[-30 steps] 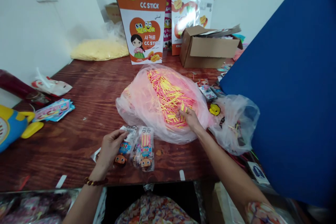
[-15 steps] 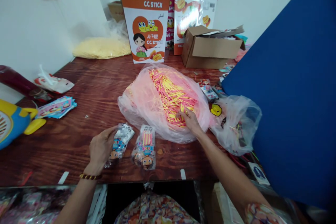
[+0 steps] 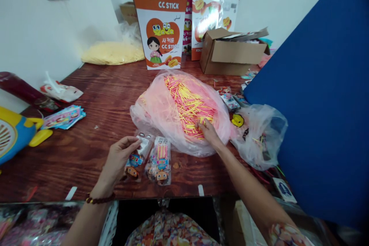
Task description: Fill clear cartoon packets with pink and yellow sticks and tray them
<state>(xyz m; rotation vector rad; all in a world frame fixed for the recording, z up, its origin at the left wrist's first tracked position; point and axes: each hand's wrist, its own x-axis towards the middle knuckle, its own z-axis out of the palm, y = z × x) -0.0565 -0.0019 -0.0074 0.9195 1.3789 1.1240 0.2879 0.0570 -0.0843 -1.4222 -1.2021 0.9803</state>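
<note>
My left hand [image 3: 119, 157] is closed in a pinch at the upper edge of a small clear printed pouch [image 3: 135, 159], which bears a cartoon face and blue lettering. Just right of it lies a similar pouch [image 3: 162, 161] with pink and yellow sticks showing inside. A large translucent pink bag [image 3: 155, 96] rests open in the middle of the table, full of thin pink and yellow sticks [image 3: 187, 102]. My right hand [image 3: 210, 132] reaches into its right side, fingertips pinched on a few sticks; how many is hidden.
A tall CC Stick carton [image 3: 161, 27] and an open cardboard box [image 3: 233, 55] stand at the back. To the right are a crumpled clear bag [image 3: 263, 134] and a blue panel [image 3: 317, 103]. Flat printed packets [image 3: 65, 117] and a yellow-blue toy-like object [image 3: 17, 134] lie left.
My left hand has moved right and turned, and a pouch has shifted with it toward the filled pouch. The right hand stays among the sticks, almost unmoved.
</note>
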